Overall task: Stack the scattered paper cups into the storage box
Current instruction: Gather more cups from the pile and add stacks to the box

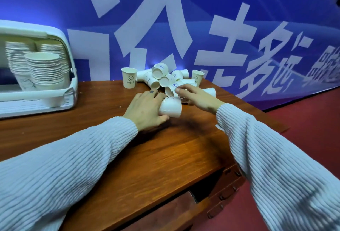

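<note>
Several white paper cups lie in a loose pile (166,78) at the far side of the wooden table, some printed with a smiley and "HELLO". One cup (128,77) stands upright at the pile's left. My left hand (145,108) grips a cup (171,106) lying on its side, mouth toward the right. My right hand (197,96) reaches to the pile's near edge, and its fingertips pinch a tipped cup (170,90). The white storage box (63,46) stands at the far left, its open side showing stacked cups (44,70).
The table (128,147) is brown wood with a right edge near my right forearm; red floor lies beyond it. A blue banner with large white characters forms the wall right behind the pile. A drawer front shows below the table's near edge.
</note>
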A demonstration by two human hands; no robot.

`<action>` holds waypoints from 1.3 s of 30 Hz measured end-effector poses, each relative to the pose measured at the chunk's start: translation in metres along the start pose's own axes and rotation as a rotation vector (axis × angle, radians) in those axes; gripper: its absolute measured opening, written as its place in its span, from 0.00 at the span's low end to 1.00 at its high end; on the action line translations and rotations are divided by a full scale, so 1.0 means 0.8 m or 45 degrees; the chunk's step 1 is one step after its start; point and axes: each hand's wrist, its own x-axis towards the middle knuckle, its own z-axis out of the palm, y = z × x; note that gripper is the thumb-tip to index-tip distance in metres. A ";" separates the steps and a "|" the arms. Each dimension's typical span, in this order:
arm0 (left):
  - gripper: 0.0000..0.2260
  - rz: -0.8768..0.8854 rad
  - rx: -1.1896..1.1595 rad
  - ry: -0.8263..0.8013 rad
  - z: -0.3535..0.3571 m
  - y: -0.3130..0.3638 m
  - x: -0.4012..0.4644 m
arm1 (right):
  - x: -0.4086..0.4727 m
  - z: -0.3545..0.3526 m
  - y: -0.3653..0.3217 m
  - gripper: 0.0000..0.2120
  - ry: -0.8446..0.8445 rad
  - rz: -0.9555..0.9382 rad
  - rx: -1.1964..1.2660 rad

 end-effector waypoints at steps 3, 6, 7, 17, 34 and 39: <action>0.33 -0.133 -0.056 0.045 -0.006 -0.043 -0.012 | 0.041 0.006 0.008 0.26 0.381 0.120 -0.128; 0.33 -0.223 -0.045 0.084 -0.026 -0.085 -0.033 | 0.087 0.026 0.008 0.30 0.559 0.344 -0.045; 0.32 -0.249 -0.042 0.105 -0.033 -0.097 -0.040 | 0.095 0.033 0.007 0.31 0.549 0.399 -0.008; 0.34 -0.523 -0.253 0.402 -0.070 -0.149 -0.089 | 0.104 0.073 -0.010 0.21 0.800 0.365 0.330; 0.33 -0.965 -0.513 0.966 -0.169 -0.257 -0.149 | 0.123 0.179 -0.324 0.07 0.491 -0.842 0.484; 0.34 -0.973 -0.524 1.025 -0.178 -0.279 -0.160 | 0.138 0.208 -0.363 0.09 0.289 -0.958 0.203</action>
